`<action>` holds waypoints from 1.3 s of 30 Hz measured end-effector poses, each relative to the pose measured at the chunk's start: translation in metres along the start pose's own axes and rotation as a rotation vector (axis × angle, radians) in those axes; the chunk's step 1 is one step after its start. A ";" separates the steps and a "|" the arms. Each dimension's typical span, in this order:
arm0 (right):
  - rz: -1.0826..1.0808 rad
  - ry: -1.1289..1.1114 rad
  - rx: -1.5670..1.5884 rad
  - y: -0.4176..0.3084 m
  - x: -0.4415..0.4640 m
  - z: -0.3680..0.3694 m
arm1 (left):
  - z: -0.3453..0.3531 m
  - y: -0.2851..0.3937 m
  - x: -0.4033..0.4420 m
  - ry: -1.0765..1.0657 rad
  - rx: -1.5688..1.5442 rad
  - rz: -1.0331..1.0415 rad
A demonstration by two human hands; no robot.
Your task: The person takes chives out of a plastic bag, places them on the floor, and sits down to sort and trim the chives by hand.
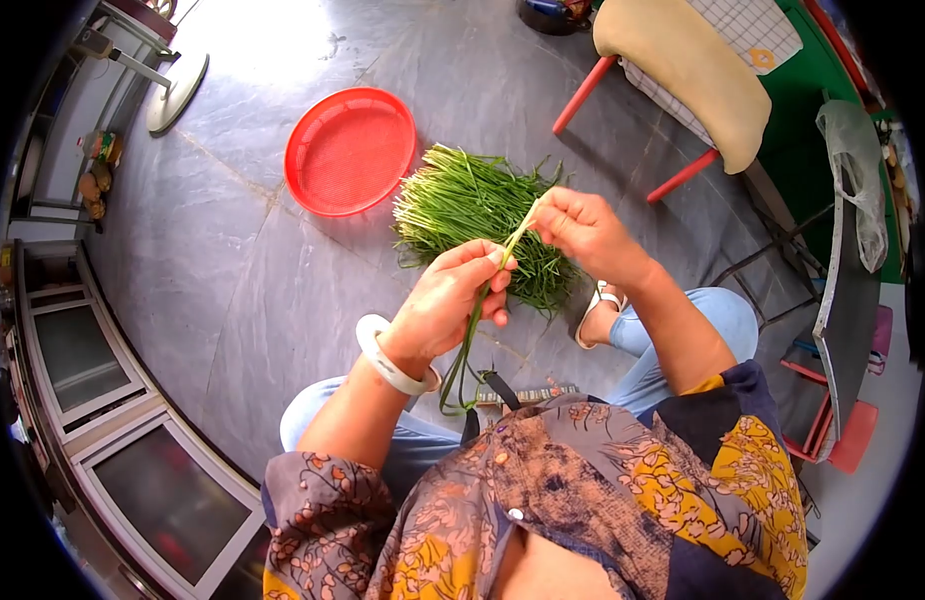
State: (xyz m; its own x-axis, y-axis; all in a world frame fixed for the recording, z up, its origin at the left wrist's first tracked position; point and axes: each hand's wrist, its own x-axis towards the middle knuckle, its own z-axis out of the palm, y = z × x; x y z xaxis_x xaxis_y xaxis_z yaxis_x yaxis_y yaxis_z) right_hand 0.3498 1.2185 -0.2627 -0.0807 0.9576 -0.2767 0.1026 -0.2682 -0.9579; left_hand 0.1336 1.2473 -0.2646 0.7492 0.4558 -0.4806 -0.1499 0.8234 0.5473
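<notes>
My left hand (457, 295) is closed around a few chives (471, 330), whose green leaves hang down toward my lap. Their pale ends point up and to the right, where my right hand (590, 236) pinches them between thumb and fingers. Just beyond both hands, a large pile of chives (472, 205) lies on the grey floor, pale ends mostly to the left. A round red plastic basket (410, 150) sits left of the pile, with nothing visible inside it. My left wrist carries a white band (380, 362).
At the upper right stands a chair with red legs (585, 95) and a cream cover (682, 60). Glass-fronted cabinets (172, 500) line the left side. A clear plastic bag (854, 170) hangs over a board at the right. The grey tiled floor (232, 290) surrounds the basket.
</notes>
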 end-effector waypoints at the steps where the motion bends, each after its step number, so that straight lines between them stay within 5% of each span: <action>1: -0.007 0.040 0.035 0.000 0.001 -0.003 | 0.000 0.000 -0.001 0.018 0.003 0.008; 8: 0.130 0.258 0.669 0.021 0.008 0.000 | 0.000 0.001 -0.001 0.080 -0.021 0.022; 10: 0.201 0.106 0.721 0.018 0.003 0.015 | 0.000 0.000 -0.001 0.089 -0.031 0.021; 21: 0.005 -0.071 0.101 0.004 -0.001 0.019 | 0.001 -0.004 0.000 0.100 0.081 0.006; 24: 0.011 0.058 0.125 -0.002 0.000 0.013 | -0.001 -0.006 0.000 0.094 0.125 -0.009; 29: -0.004 0.336 0.692 0.022 0.014 -0.011 | -0.002 -0.007 -0.001 0.109 0.124 0.003; 36: 0.201 0.175 0.653 0.042 0.007 0.029 | -0.003 -0.006 -0.006 0.227 0.108 -0.011; 39: 0.234 0.171 0.541 0.059 0.018 0.037 | -0.030 0.025 -0.025 0.341 0.304 0.302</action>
State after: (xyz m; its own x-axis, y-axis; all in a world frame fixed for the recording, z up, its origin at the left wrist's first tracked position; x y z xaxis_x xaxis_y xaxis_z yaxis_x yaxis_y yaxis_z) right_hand 0.3177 1.2156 -0.3266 0.0477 0.8580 -0.5114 -0.4234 -0.4463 -0.7884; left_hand 0.0914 1.2662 -0.2595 0.4425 0.7820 -0.4389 -0.0943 0.5273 0.8444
